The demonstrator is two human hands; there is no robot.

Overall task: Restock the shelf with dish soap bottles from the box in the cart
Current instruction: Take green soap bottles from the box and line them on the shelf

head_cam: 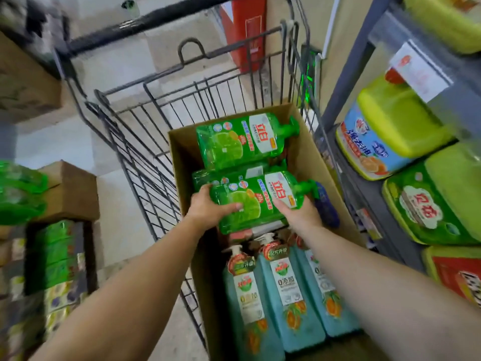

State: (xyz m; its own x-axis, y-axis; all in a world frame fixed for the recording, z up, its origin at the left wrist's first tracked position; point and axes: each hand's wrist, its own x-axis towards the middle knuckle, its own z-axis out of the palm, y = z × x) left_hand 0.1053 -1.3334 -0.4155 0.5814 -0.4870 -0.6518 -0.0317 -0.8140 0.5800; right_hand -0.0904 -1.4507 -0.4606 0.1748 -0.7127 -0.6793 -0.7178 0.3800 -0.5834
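**Both hands on a green soap bottle over the box**

Two bare forearms reach in from the bottom of the frame and meet at centre. The left hand (208,207) curls over the base end of a green bottle (257,201), its thumb lying across the lime picture on the label. The right hand (296,212) cups the bottle from below near its shoulder, fingers mostly hidden under it. Each grip is closed on the bottle.

The bottle is glossy translucent green plastic, flat-sided, with a white and red label. It lies on its side, its long axis running left to right across the frame with the cap (311,190) at the right. It sits just above the cardboard box (182,162), which stands in the wire cart (145,152).

A second green bottle (244,140) lies farther up in the box, its cap also pointing right. Lower in the frame, three teal pump bottles (286,303) lie side by side, pumps pointing up the frame.

At the right edge, a grey metal shelf (346,82) holds large yellow-green jugs (400,121).
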